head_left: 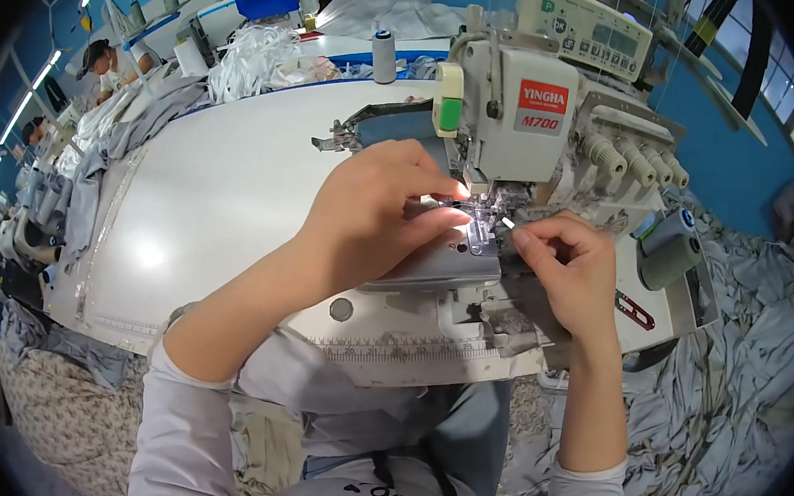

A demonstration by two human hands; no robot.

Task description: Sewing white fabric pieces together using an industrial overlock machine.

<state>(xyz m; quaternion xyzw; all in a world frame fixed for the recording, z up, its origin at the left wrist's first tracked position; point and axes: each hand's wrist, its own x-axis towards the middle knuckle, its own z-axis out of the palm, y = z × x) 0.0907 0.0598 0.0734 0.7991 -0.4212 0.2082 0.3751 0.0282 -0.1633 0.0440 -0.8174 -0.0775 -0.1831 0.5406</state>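
Note:
An overlock sewing machine (517, 146) stands in front of me, its lamp lighting the presser foot (482, 236). My left hand (367, 208) reaches in from the left of the needle area. Its thumb and index fingertips come close together around something thin and dark, too small to make out. On the right of the presser foot, my right hand (571, 266) is closed in a pinch. From its thumb and index fingertips a small white piece (508, 222) sticks out toward the needle. The needle itself is hard to see among the metal parts.
A white table (204, 205) with a ruler strip along its front edge spreads left. Thread cones (671, 262) and a dark red tool (634, 311) sit at the right. Grey fabric heaps (712, 394) lie beyond. White strips (258, 60) pile up behind; other people work at the back.

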